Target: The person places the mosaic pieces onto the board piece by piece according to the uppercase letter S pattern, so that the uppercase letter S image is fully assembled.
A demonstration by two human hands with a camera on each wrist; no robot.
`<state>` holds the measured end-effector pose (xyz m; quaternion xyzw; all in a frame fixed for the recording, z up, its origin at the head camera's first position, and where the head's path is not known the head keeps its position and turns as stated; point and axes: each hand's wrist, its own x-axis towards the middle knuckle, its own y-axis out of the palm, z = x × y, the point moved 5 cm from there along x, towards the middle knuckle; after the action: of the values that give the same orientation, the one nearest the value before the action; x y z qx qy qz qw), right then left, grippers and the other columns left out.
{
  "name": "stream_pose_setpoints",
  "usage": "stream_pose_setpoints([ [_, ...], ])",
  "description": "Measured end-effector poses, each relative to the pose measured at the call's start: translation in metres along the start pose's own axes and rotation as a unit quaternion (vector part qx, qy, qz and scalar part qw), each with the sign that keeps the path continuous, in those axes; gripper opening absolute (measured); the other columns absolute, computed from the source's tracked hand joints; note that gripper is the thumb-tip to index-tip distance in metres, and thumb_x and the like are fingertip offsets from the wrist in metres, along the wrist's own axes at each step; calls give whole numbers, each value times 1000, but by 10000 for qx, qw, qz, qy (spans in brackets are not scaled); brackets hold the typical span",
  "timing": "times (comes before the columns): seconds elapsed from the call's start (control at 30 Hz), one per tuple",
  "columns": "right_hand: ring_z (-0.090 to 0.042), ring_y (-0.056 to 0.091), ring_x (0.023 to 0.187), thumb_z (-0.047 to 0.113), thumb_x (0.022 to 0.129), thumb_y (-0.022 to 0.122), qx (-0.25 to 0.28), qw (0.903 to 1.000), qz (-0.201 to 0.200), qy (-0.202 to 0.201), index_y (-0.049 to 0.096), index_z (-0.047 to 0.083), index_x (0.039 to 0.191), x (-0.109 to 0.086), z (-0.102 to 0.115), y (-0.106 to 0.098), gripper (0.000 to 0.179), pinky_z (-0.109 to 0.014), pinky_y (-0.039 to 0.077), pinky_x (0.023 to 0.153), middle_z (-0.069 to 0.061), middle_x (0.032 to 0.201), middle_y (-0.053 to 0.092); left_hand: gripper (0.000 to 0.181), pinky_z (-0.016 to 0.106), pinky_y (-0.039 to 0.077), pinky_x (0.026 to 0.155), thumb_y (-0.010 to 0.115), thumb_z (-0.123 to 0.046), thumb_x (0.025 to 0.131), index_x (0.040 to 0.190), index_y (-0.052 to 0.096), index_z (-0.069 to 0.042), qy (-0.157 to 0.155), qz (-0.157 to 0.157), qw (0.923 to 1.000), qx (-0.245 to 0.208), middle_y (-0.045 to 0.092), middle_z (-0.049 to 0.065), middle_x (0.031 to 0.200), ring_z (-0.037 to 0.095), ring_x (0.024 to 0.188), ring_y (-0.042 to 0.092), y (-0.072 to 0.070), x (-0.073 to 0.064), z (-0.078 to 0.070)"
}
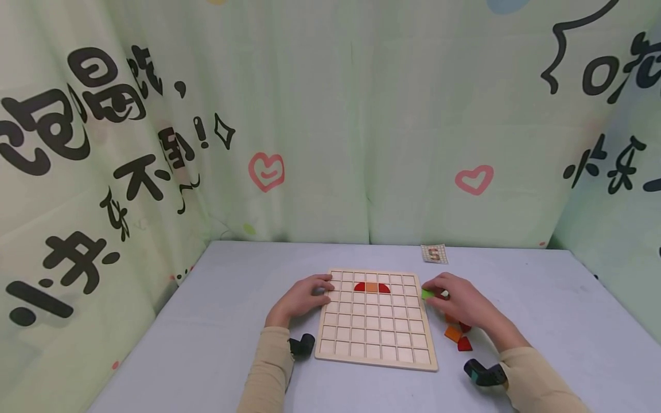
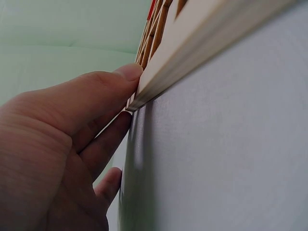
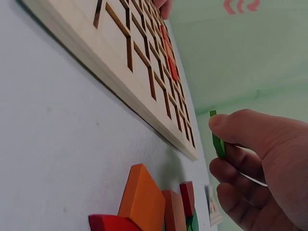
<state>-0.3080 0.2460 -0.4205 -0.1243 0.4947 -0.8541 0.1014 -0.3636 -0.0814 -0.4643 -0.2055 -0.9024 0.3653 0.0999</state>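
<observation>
A wooden grid board (image 1: pixel 378 362) lies flat on the table. My left hand (image 1: pixel 302 295) rests at its left edge, with thumb and fingertips touching the frame; the fingers are fairly straight in the left wrist view. In one upper row sit a red quarter-round piece (image 1: pixel 359 287), an orange square piece (image 1: pixel 372 287) and another red quarter-round piece (image 1: pixel 384 288). Just off the board's upper right edge, my right hand (image 1: pixel 459 298) pinches a green block (image 3: pixel 217 137) between thumb and fingers, held above the table.
Loose blocks lie right of the board, among them an orange block (image 1: pixel 453 334) and a red block (image 1: pixel 465 344); the right hand partly covers the pile. A small patterned card (image 1: pixel 434 253) lies near the table's far edge. Printed curtains (image 1: pixel 330 115) surround the table.
</observation>
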Motion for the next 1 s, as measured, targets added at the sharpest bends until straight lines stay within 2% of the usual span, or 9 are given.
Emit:
stream_pose_setpoints([
  [0.2, -19, 57, 93, 17, 88, 72, 13, 9999, -40, -106, 67, 3, 118, 5, 4, 2, 33, -37, 54, 80, -4, 105, 61, 24, 45, 31, 115, 67, -12, 91, 114, 70, -8, 2, -6, 10000, -20, 51, 4, 144, 27, 140, 38, 0, -1, -2],
  [0.43, -22, 58, 96, 15, 91, 69, 270, 9996, -96, 7, 66, 2, 121, 11, 8, 2, 33, -38, 56, 82, -7, 107, 61, 25, 46, 32, 114, 67, -12, 91, 115, 70, -7, 37, -6, 10000, -22, 51, 5, 144, 28, 139, 38, -1, -2, -4],
  [1.0, -22, 62, 93, 16, 92, 69, 809, 9937, -703, -320, 68, 1, 117, 22, 37, 6, 29, -41, 57, 83, -7, 104, 63, 25, 46, 32, 114, 67, -12, 91, 115, 69, -7, 23, -1, 10000, -26, 51, 5, 144, 28, 139, 38, -1, -2, -3],
])
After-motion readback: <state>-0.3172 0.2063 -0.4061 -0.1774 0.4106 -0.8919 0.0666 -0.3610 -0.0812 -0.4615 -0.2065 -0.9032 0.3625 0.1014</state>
